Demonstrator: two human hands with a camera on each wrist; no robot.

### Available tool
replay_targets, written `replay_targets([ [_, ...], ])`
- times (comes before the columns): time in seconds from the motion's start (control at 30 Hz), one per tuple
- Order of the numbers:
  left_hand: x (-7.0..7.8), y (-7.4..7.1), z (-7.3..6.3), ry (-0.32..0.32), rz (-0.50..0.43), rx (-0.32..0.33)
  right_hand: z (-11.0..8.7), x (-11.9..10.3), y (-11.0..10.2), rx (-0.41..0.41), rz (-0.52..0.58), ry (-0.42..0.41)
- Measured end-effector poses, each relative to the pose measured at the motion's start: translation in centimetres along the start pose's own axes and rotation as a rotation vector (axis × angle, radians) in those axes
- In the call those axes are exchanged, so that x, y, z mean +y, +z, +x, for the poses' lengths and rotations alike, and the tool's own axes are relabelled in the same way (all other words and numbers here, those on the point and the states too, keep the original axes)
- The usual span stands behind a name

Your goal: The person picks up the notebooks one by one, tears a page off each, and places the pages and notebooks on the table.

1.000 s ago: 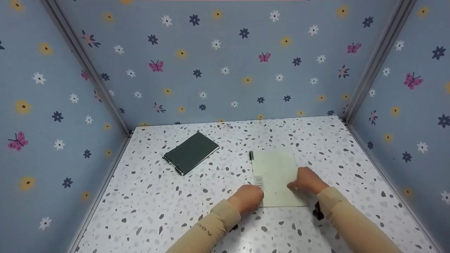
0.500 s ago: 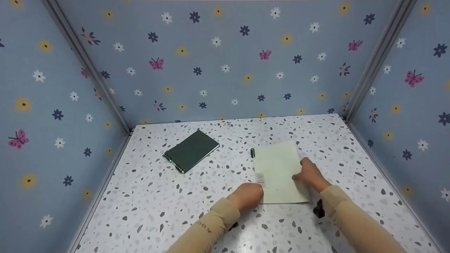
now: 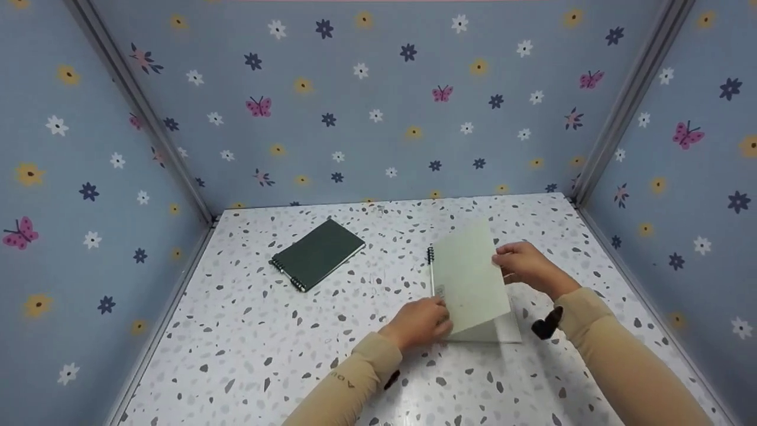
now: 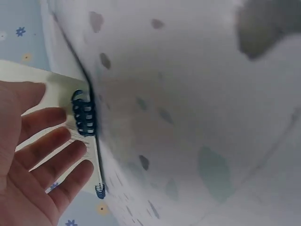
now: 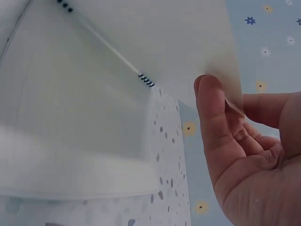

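A spiral-bound notebook with a pale cream cover (image 3: 470, 278) lies on the table at centre right in the head view. Between thumb and fingers, my right hand (image 3: 532, 269) pinches the cover's right edge and holds it raised at a slant. White pages (image 5: 80, 117) show beneath it in the right wrist view. My left hand (image 3: 419, 322) is at the notebook's lower left, by the small grey label. In the left wrist view its fingers are loosely spread close beside the black coil binding (image 4: 84, 115), with the thumb apart.
A dark green spiral notebook (image 3: 318, 254) lies closed and angled to the left, further back. Blue flowered panels (image 3: 355, 106) enclose the speckled white table (image 3: 236, 349) at the back and both sides, with grey metal posts (image 3: 621, 106) at the corners.
My right hand has moved up and away from the table, lifting the notebook's cover off its pages. The left hand has stayed near the lower left corner, its fingers loosening.
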State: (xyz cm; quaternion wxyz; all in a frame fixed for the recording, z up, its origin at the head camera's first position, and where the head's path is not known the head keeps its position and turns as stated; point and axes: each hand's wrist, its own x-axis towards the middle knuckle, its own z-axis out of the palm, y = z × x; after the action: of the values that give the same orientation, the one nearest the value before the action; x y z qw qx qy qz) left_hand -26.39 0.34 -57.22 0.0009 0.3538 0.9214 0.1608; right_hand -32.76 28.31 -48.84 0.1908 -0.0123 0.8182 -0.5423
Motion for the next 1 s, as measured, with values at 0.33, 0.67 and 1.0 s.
replay_targets([
  [0.33,2.8,-2.3,-0.2,0.015,-0.142,0.15,1.2,-3.5,3.1,-0.046,0.149,-0.013],
  [0.67,3.1,0.0,-0.9,-0.046,-0.112,0.311,2.4,-2.7,4.0,-0.069,0.316,0.01],
  [1.0,3.1,1.2,-1.6,-0.13,-0.19,0.418,3.6,2.0,3.7,0.136,-0.092,-0.041],
])
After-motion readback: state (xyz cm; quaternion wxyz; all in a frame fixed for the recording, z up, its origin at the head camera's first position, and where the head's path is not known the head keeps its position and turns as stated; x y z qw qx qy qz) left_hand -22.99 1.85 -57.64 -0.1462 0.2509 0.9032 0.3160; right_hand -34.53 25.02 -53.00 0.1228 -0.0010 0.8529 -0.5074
